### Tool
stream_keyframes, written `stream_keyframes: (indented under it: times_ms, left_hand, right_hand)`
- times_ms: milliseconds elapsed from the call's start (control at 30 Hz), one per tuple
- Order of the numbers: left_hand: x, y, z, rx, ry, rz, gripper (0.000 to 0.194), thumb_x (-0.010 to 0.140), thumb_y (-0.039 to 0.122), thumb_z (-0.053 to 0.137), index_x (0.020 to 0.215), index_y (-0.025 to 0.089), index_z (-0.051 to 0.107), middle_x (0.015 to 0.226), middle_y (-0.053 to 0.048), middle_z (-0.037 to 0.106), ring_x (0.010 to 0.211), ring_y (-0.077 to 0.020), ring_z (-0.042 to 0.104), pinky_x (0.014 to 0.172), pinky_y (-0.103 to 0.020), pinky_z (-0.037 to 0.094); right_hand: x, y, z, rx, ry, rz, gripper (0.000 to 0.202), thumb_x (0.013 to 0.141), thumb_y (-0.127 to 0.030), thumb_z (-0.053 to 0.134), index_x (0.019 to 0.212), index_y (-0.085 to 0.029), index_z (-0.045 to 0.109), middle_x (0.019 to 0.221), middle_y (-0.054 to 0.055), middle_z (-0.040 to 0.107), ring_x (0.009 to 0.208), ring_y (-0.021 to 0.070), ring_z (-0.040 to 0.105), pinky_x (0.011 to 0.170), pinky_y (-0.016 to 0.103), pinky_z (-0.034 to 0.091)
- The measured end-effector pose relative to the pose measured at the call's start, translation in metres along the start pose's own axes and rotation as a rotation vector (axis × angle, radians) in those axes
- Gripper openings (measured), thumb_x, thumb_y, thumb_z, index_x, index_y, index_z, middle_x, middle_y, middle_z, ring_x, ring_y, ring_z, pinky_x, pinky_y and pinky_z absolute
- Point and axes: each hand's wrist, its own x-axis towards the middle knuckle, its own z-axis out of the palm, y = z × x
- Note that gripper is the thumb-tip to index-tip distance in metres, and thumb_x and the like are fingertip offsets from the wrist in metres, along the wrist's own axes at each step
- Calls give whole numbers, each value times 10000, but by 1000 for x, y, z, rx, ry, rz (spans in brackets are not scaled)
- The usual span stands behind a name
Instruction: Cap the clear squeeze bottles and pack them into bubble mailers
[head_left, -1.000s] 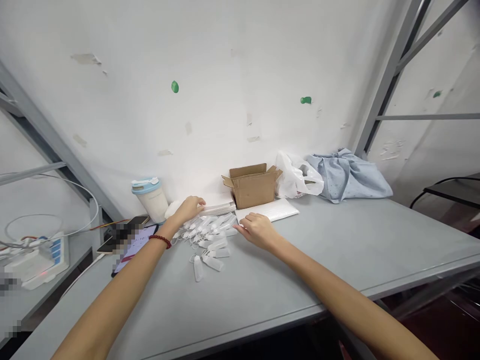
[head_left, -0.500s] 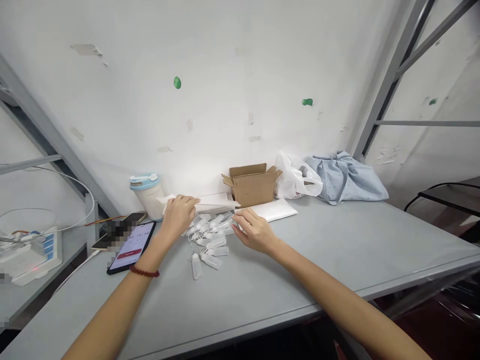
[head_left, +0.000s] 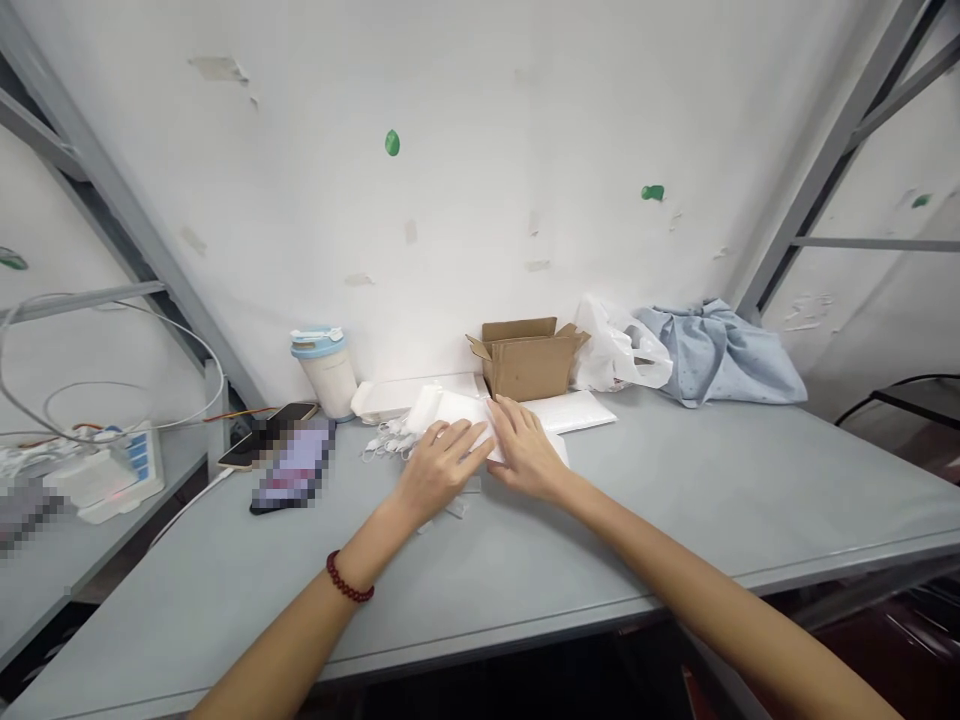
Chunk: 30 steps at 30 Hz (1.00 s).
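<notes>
A thin white sheet, perhaps paper or a flat bag [head_left: 450, 404], is held up over a pile of small translucent plastic pieces [head_left: 390, 440] with thin white loops. My left hand [head_left: 442, 465] grips its near edge with bent fingers. Close beside it, my right hand [head_left: 529, 452] pinches the sheet's right part, the thumb low and the fingers on top. The two hands almost touch. Several of the translucent pieces show below my left fingers; others are hidden by the sheet and the hands.
Behind lie a white stack [head_left: 420, 392], an open cardboard box [head_left: 529, 365] and a white padded envelope [head_left: 577, 412]. A white plastic bag [head_left: 619, 350] and blue cloth bundle [head_left: 720, 355] are right. Left are a lidded cup [head_left: 330, 378] and two phones [head_left: 296, 465].
Both hands have come together over the pile, my left hand moving right and nearer. A white sheet is now between them, covering much of the pile. The view has shifted slightly left.
</notes>
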Motion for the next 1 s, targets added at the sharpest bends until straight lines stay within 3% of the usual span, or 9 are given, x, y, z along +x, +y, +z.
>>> stream_keyframes:
  times_ms: [200, 367, 533, 633, 700, 800, 900, 1000]
  left_hand:
    - [-4, -6, -4, -93, -89, -3, 363, 897, 117, 320, 1126, 229, 578, 1149, -74, 635, 1026, -224, 560, 859, -414, 382]
    - [-4, -8, -7, -84, 28, -38, 285, 862, 196, 435, 1093, 217, 600, 1142, -70, 638, 1057, -255, 538, 908, -459, 331]
    - [-5, -24, -12, -169, 283, -379, 194, 823, 256, 501, 919, 211, 664, 1120, -70, 634, 1103, -255, 483, 947, -451, 340]
    - [-5, -33, -16, -396, 380, -664, 310, 799, 284, 511, 1078, 186, 603, 1215, -95, 565, 1119, -245, 478, 922, -406, 395]
    - [-4, -38, -18, -685, 342, -859, 428, 761, 298, 535, 1164, 153, 539, 1157, -113, 599, 1022, -235, 552, 823, -358, 460]
    - [-4, -41, -15, -1046, 205, -1044, 393, 693, 310, 580, 1032, 112, 594, 842, -70, 685, 734, -196, 624, 623, -278, 481]
    - [-4, -38, -10, -1155, 131, -1075, 290, 633, 303, 617, 846, 108, 626, 657, -17, 649, 574, -158, 586, 514, -230, 433]
    - [-1, -30, -8, -1206, 29, -1037, 272, 601, 281, 620, 817, 116, 630, 627, -1, 627, 568, -155, 570, 510, -226, 426]
  right_hand:
    - [0, 7, -11, 185, -243, 90, 899, 680, -456, 586, 1401, -190, 120, 1358, 178, 316, 1217, 316, 306, 958, 519, 245]
    - [2, 10, -11, 210, -180, 177, 836, 654, -395, 608, 1357, -182, 208, 1258, 156, 387, 1125, 296, 363, 927, 467, 286]
    - [1, 13, -10, 59, -22, 138, 816, 621, -358, 620, 1323, -125, 277, 1246, 183, 370, 1121, 314, 322, 941, 453, 267]
    - [1, 10, -11, 2, -5, 102, 814, 615, -364, 624, 1318, -119, 296, 1276, 197, 334, 1140, 325, 300, 954, 465, 245]
    - [0, 8, -12, -26, 5, 78, 827, 617, -370, 623, 1331, -128, 282, 1310, 199, 292, 1152, 330, 290, 956, 472, 240]
    - [-1, 4, -12, -70, 3, 46, 873, 623, -355, 617, 1373, -148, 219, 1356, 200, 224, 1163, 342, 275, 945, 484, 242]
    - [-2, 2, -11, -99, -22, 12, 908, 621, -351, 622, 1392, -154, 186, 1361, 206, 219, 1155, 359, 274, 931, 496, 240]
    - [-3, -1, -11, -100, -23, -30, 912, 629, -368, 624, 1396, -157, 179, 1344, 202, 257, 1154, 361, 273, 928, 494, 236]
